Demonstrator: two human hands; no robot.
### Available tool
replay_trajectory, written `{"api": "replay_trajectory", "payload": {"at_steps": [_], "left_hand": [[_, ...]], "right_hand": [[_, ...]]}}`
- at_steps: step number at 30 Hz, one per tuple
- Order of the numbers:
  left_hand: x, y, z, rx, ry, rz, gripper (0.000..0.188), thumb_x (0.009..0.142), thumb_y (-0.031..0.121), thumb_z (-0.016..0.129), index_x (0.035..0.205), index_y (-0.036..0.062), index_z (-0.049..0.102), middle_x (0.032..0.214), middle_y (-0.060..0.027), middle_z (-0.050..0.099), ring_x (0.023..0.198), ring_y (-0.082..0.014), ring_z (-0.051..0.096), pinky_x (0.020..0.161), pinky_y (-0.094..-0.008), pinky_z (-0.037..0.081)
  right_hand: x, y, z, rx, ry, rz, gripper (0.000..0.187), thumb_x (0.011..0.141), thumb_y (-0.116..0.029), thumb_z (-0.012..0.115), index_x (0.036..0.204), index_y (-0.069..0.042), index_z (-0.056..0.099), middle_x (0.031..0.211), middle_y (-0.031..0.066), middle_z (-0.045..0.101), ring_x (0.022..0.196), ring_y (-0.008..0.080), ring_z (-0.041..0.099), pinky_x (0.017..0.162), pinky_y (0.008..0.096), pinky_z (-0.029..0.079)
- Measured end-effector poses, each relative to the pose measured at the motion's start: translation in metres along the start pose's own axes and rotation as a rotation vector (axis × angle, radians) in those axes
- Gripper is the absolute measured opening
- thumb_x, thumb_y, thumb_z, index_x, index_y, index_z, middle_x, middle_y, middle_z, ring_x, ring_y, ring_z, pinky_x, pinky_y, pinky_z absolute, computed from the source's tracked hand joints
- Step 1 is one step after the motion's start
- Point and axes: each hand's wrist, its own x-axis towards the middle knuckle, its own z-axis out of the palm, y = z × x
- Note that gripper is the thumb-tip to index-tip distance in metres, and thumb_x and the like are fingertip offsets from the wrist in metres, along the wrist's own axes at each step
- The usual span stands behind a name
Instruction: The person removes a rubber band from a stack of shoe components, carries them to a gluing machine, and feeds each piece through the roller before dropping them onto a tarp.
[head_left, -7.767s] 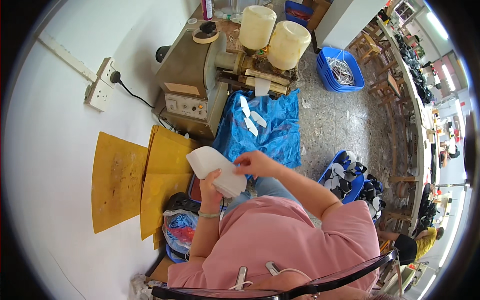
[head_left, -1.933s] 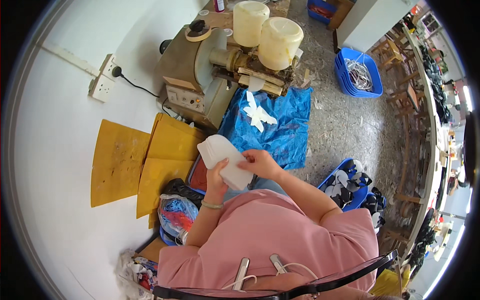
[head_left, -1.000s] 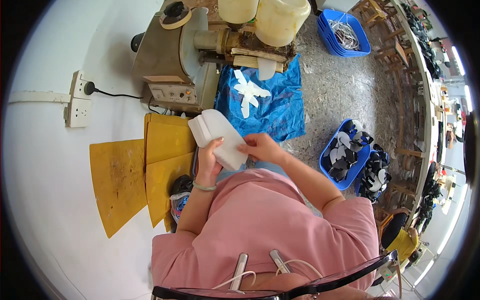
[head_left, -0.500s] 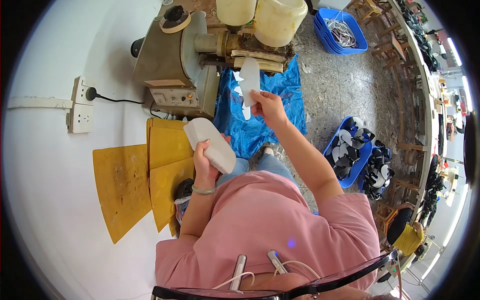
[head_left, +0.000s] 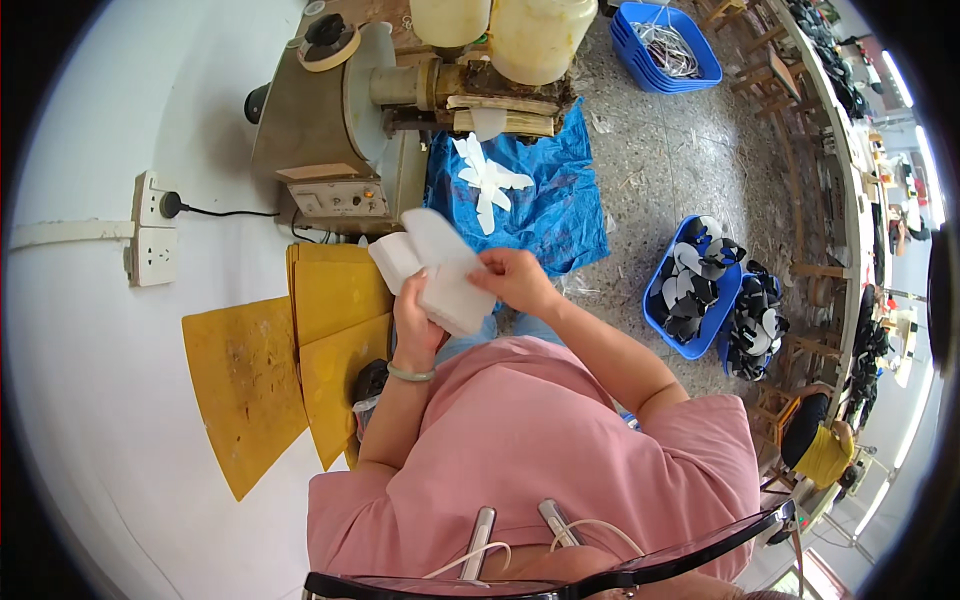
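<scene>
A stack of off-white, rounded insole-shaped sheets (head_left: pixel 397 256) is gripped in my left hand (head_left: pixel 412 322), the thumb lying on top. Across the stack lies a single slanting sheet of the same kind (head_left: pixel 438 238), slightly blurred. My right hand (head_left: pixel 516 281) pinches this sheet at its right edge, thumb and fingers closed. Farther off stands a grey roller machine (head_left: pixel 325 125), its front coated with brown residue. One pale sheet (head_left: pixel 488 123) pokes out at the machine's wooden front strips, touched by neither hand.
Blue plastic sheeting (head_left: pixel 560 215) with white scraps (head_left: pixel 492 182) spreads below the machine. Yellow boards (head_left: pixel 245 390) lean at the left wall near a socket (head_left: pixel 155 255). Blue baskets (head_left: pixel 690 345) of black and white pieces stand right. Another person (head_left: pixel 825 455) sits far right.
My right hand has come back from the machine to the stack and now pinches a sheet there. A sheet now pokes out at the machine's front. My left hand still holds the stack.
</scene>
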Motion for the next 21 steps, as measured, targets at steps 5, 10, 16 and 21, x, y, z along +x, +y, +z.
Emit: {"api": "replay_trajectory", "payload": {"at_steps": [5, 10, 16, 21], "left_hand": [[-0.001, 0.012, 0.004, -0.081, -0.083, -0.098, 0.049, 0.077, 0.018, 0.048, 0.117, -0.0096, 0.042, 0.110, -0.0186, 0.053, 0.104, -0.0314, 0.056, 0.087, -0.0415, 0.046], [-0.005, 0.014, 0.004, -0.031, -0.079, -0.035, 0.049, 0.076, 0.015, 0.051, 0.117, -0.0101, 0.041, 0.108, -0.0205, 0.054, 0.103, -0.0344, 0.056, 0.087, -0.0431, 0.046], [-0.008, 0.012, -0.001, 0.005, -0.094, -0.040, 0.051, 0.079, 0.015, 0.051, 0.122, -0.0077, 0.038, 0.110, -0.0192, 0.053, 0.108, -0.0348, 0.054, 0.090, -0.0439, 0.044], [-0.007, 0.007, -0.001, 0.005, -0.093, 0.000, 0.048, 0.080, 0.011, 0.050, 0.122, -0.0074, 0.038, 0.109, -0.0211, 0.054, 0.105, -0.0354, 0.056, 0.087, -0.0443, 0.046]], "right_hand": [[0.022, -0.016, -0.035, 0.288, 0.266, 0.050, 0.024, 0.086, -0.021, 0.063, 0.089, 0.002, 0.060, 0.065, 0.0049, 0.059, 0.043, 0.0076, 0.049, 0.038, 0.0216, 0.036], [0.048, -0.010, -0.068, 0.546, 0.334, 0.108, 0.026, 0.085, -0.023, 0.064, 0.088, 0.003, 0.060, 0.063, 0.0061, 0.058, 0.044, 0.0091, 0.048, 0.040, 0.0222, 0.036], [0.086, -0.011, -0.088, 0.578, 0.389, 0.082, 0.028, 0.084, -0.021, 0.065, 0.090, 0.005, 0.060, 0.064, 0.0065, 0.057, 0.048, 0.0101, 0.050, 0.042, 0.0229, 0.038], [0.028, -0.058, -0.050, 0.170, 0.138, 0.324, 0.031, 0.080, -0.025, 0.069, 0.097, 0.000, 0.062, 0.071, 0.0042, 0.059, 0.057, 0.0106, 0.055, 0.047, 0.0234, 0.046]]}}
